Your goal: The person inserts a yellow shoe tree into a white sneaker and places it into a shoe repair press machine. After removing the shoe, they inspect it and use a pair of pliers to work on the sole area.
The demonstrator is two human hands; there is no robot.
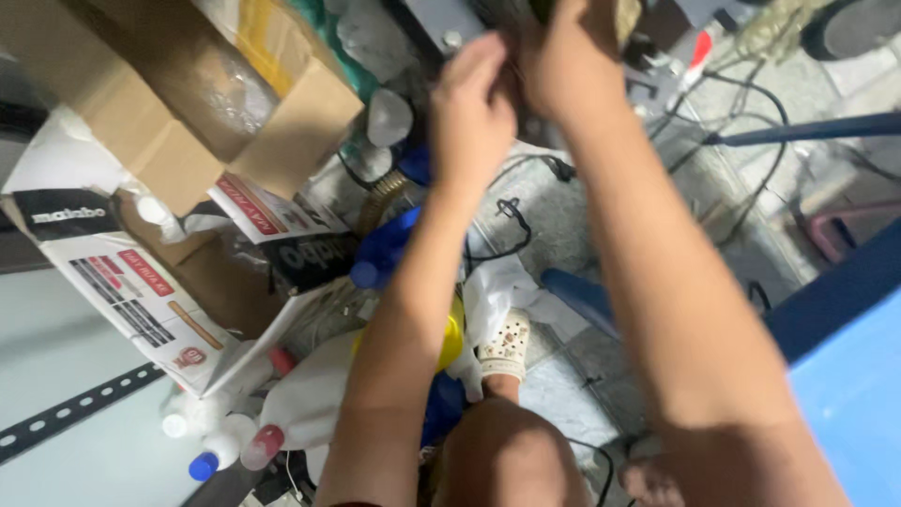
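Left hand: the left hand (pixel 472 99) is raised at upper centre of the frame, fingers curled against a dark object (pixel 519 56) at the top edge; how firmly it grips cannot be told
Right hand: the right hand (pixel 563 52) touches the left, closed over the same dark object, which is mostly hidden and blurred
Forearms: both run down to the bottom edge, crossing the middle of the frame
Below the hands: black cables (pixel 511 211) on a grey floor (pixel 554 225), a blue bottle (pixel 380 253), a foot in a white clog (pixel 507 343)
Left side: an open cardboard box (pixel 188 103) at upper left, a printed white box (pixel 141 291) beneath it
Lower left: white plastic bottles (pixel 272 413) with red and blue caps
Right edge: a blue bin (pixel 845 376)
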